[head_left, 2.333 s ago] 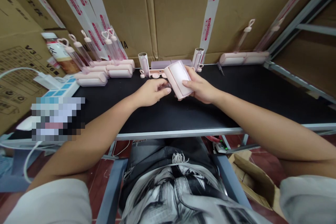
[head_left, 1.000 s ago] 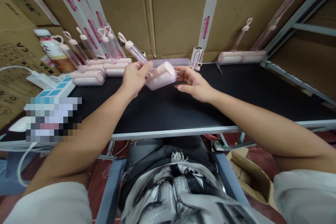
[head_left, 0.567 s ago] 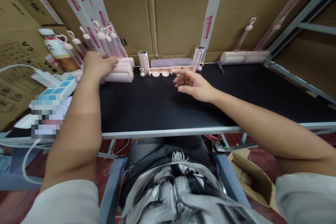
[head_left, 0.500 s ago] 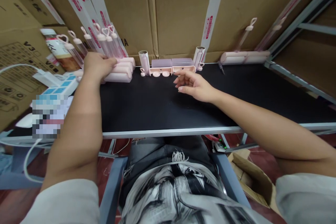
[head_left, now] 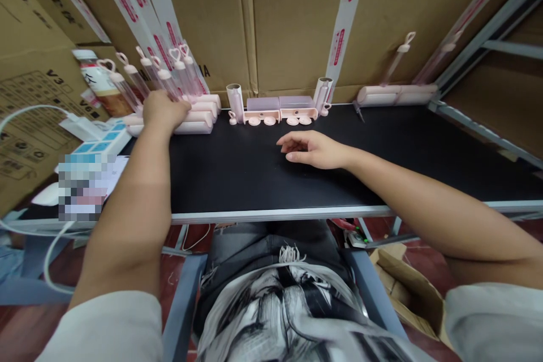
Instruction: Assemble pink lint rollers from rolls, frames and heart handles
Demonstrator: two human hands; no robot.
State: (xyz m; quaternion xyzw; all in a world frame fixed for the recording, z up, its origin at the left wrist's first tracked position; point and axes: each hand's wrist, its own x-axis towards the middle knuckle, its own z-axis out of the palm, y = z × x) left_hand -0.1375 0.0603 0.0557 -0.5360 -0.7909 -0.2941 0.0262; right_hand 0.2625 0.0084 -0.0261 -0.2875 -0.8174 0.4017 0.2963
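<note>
At the back left, my left hand [head_left: 163, 112] is closed over a row of pale pink cylinders [head_left: 199, 119] lying side by side. Its thumb points right and its fingertips are hidden behind the hand. Clear tubes with pink loop tops [head_left: 164, 74] lean up behind it, some of the loops heart-shaped. Over the middle of the black tabletop [head_left: 237, 169], my right hand [head_left: 311, 149] holds nothing, its fingers loosely curled and apart from the thumb. Beyond it sit pink trays [head_left: 298, 113] with round pink discs [head_left: 270, 121] in front.
Two upright open cylinders [head_left: 235, 103] flank the trays, with lilac blocks [head_left: 263, 103] between. A drink bottle [head_left: 104, 85] and power strip [head_left: 106, 138] stand left. More pink cylinders [head_left: 377, 95] and a thin pointed tool [head_left: 358, 112] lie right. Cardboard [head_left: 292, 28] walls the back.
My right hand has drawn back toward me, away from the pink trays. By my left hand, one loop-topped tube has dropped lower and to the left. The view has shifted slightly.
</note>
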